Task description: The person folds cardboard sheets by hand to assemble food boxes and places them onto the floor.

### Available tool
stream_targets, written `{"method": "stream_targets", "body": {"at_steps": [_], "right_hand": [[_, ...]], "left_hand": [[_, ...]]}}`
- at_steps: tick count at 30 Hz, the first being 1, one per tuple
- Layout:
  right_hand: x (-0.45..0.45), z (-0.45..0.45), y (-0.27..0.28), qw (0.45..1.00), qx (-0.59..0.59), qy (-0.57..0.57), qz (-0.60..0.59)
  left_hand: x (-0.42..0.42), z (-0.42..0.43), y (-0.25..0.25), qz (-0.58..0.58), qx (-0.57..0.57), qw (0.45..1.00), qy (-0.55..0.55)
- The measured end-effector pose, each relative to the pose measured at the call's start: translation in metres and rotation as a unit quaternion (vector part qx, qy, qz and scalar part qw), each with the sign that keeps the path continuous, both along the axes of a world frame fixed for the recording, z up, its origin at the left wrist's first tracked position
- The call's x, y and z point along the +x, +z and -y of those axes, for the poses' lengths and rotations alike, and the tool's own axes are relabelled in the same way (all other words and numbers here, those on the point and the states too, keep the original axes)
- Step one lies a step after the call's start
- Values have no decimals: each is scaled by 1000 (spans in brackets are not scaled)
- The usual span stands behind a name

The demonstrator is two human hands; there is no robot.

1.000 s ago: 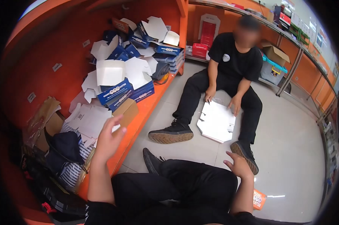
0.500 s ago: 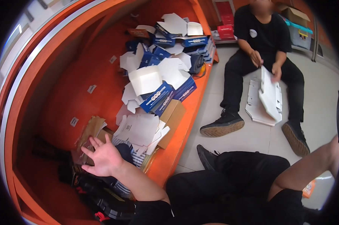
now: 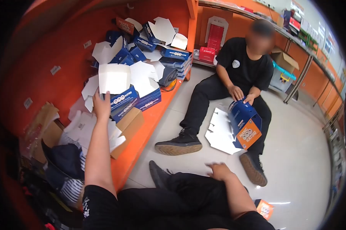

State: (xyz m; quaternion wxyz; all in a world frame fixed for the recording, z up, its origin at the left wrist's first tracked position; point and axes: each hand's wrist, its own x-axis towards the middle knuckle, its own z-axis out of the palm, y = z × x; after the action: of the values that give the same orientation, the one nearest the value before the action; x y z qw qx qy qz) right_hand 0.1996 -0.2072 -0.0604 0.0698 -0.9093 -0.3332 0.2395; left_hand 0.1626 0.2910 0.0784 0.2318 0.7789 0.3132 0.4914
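My left hand (image 3: 101, 106) reaches onto the orange shelf, at the near left edge of an open blue and white box (image 3: 121, 96). Its fingers touch or nearly touch the box; their grip is partly hidden. Over my legs, my right hand (image 3: 219, 171) has its fingers spread and holds nothing. Across from me a person in black (image 3: 244, 65) sits on the floor, both hands on a blue and orange box (image 3: 245, 122). Beneath that box lies a flat white cardboard sheet (image 3: 221, 132).
More blue boxes (image 3: 148, 99) are piled on the orange shelf (image 3: 132, 153). Near me on it are flat white cardboard pieces (image 3: 81, 126), a brown box (image 3: 129, 124) and a dark cap (image 3: 65, 155). An orange box (image 3: 264, 209) lies by my right leg.
My left hand has moved forward from above the shelf's near end to the open box. My right hand has come in over my legs. The other person's cardboard now shows a folded blue and orange box.
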Motion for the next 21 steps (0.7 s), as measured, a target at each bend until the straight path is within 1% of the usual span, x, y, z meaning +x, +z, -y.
{"method": "stream_targets", "body": {"at_steps": [1,2,4,5,6,7,8,9,11,12,13,14,15,17,18,19,20,21], "right_hand": [[7,-1,3,989,138,-24,48],[11,-1,7,978,192,-61,59],[13,-2,10,937,312,-146,65],[16,7,-2,955,251,-97,122],[15,13,-8,979,158,-75,100],[13,19,-13,996,68,-40,52],[16,22,-13,997,51,-30,-45],[13,20,0,985,95,-81,-116],[12,20,18,962,243,-97,-75],[14,21,25,938,308,-133,-87],[18,19,26,909,371,-162,-95],[21,18,20,873,435,-186,-120],[22,17,29,857,465,-181,-124],[11,6,44,799,548,-199,-146],[2,-1,61,796,552,-195,-151],[-3,-6,68,799,558,-170,-148],[-5,-14,67,749,609,-150,-215],[-6,-19,71,700,650,-121,-269]], "left_hand": [[1,-5,1,-14,-27,1000,-4],[3,-5,-1,3,2,1000,24],[3,-12,-4,45,-27,998,29],[1,-18,-3,56,-32,998,27],[-2,-11,2,117,9,992,42],[-2,-23,-1,177,27,982,64],[-9,-14,11,252,-38,967,29],[-14,1,23,333,-116,936,-2],[-32,-2,28,399,-172,900,-43],[-48,42,57,417,-277,863,-70],[-58,44,56,451,-268,848,-82],[-66,35,46,465,-243,842,-127],[-77,29,36,469,-217,839,-170],[-94,34,21,431,-263,833,-226],[-102,35,15,404,-281,830,-262],[-109,52,9,352,-333,835,-261],[-117,70,3,295,-382,836,-262],[-116,100,-3,310,-398,815,-285]]}}
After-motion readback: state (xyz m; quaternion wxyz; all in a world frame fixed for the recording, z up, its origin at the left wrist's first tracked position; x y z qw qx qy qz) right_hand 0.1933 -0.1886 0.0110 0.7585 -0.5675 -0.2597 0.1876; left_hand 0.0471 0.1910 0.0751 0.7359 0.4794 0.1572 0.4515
